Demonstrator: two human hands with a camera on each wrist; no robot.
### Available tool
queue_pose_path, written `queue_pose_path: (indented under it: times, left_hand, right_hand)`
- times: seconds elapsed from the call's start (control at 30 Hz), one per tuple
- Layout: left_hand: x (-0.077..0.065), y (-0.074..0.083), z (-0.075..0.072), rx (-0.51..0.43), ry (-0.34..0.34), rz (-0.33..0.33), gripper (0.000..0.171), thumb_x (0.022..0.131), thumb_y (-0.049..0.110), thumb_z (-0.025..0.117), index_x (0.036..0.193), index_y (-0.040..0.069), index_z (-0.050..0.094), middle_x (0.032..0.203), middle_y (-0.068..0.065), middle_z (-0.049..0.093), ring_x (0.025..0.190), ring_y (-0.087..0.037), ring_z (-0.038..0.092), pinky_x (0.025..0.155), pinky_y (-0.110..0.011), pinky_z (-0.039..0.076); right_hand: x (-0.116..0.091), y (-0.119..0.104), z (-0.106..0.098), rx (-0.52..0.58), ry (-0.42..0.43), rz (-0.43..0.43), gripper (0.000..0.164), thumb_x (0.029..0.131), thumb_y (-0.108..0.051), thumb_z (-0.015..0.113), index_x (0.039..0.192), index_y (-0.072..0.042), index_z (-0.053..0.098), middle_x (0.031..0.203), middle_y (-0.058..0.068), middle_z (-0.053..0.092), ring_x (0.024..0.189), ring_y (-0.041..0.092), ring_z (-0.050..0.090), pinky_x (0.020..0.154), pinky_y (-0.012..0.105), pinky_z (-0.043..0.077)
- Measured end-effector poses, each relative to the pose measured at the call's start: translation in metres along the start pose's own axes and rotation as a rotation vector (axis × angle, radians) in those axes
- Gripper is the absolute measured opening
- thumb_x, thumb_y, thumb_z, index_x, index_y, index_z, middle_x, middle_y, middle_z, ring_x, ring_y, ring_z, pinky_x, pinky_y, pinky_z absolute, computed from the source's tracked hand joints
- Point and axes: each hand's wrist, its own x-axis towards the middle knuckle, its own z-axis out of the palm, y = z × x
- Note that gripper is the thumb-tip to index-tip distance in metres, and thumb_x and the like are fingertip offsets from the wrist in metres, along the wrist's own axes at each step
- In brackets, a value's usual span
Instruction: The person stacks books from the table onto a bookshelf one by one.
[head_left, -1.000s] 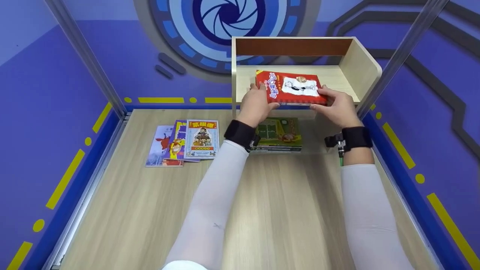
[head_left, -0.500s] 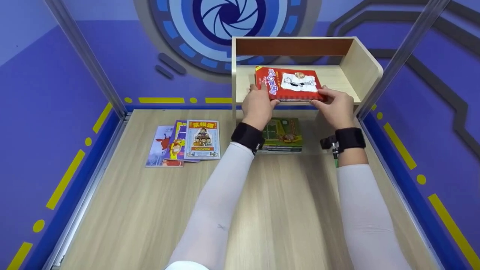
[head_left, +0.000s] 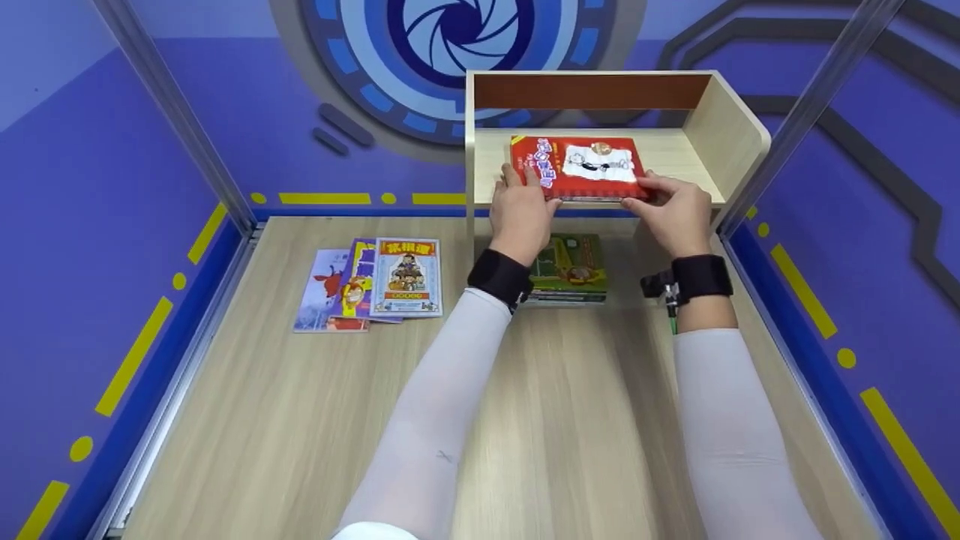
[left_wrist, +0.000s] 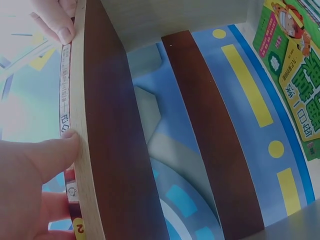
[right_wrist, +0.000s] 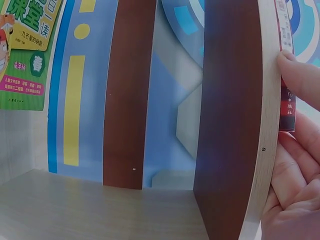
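A red comic-style book [head_left: 585,166] with a white picture panel lies flat at the front of the upper shelf of a small wooden bookshelf [head_left: 705,150]. My left hand [head_left: 521,217] grips its left end, fingers along the side and thumb at the front edge. At the right front corner, my right hand [head_left: 675,214] pinches the book between thumb and fingers. Both wrist views show the book's spine [left_wrist: 65,90] along the shelf board's front edge, with my right thumb [right_wrist: 302,77] against it. Part of the left end is hidden under my left fingers.
Below the shelf board is a stack of books with a green cover [head_left: 574,266] on top, partly behind my left wrist. To the left, a blue-bordered book [head_left: 407,277], a purple book [head_left: 360,281] and a pale blue-purple book [head_left: 319,292] overlap on the table. Side walls enclose the table.
Both hands have moved the red book slightly away from me, and it has gone from tilted above the shelf edge to lying flat. Over the last half second it has hardly shifted.
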Motion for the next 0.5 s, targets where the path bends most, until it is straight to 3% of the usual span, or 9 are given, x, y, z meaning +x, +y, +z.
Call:
queue_pose_path:
  times: [0.2, 0.4, 0.5]
  left_hand:
    - [0.001, -0.001, 0.003, -0.024, 0.037, 0.001, 0.081, 0.091, 0.065, 0.032, 0.151, 0.013, 0.017, 0.154, -0.021, 0.018, 0.138, -0.028, 0.034, 0.112, -0.033, 0.029]
    - [-0.003, -0.002, 0.014, -0.154, 0.171, 0.002, 0.088, 0.089, 0.062, 0.041, 0.152, 0.014, 0.004, 0.153, -0.02, 0.021, 0.133, -0.028, 0.042, 0.115, -0.034, 0.024]
    - [-0.007, -0.002, 0.022, -0.195, 0.255, 0.022, 0.09, 0.09, 0.059, 0.045, 0.152, 0.01, 0.001, 0.154, -0.022, 0.019, 0.135, -0.028, 0.039, 0.118, -0.036, 0.015]
  right_hand:
    - [-0.001, 0.0, 0.002, 0.017, 0.003, -0.004, 0.057, 0.073, -0.051, 0.073, 0.124, -0.029, 0.063, 0.137, -0.007, 0.052, 0.122, 0.01, 0.054, 0.098, 0.027, 0.045]
    - [-0.005, 0.002, 0.005, 0.016, 0.027, -0.016, 0.06, 0.075, -0.052, 0.071, 0.129, -0.032, 0.057, 0.141, -0.01, 0.048, 0.125, 0.009, 0.05, 0.103, 0.028, 0.041]
    - [-0.008, 0.006, 0.009, 0.026, 0.073, -0.072, 0.061, 0.077, -0.047, 0.071, 0.132, -0.029, 0.055, 0.14, -0.008, 0.049, 0.125, 0.007, 0.05, 0.104, 0.027, 0.04]
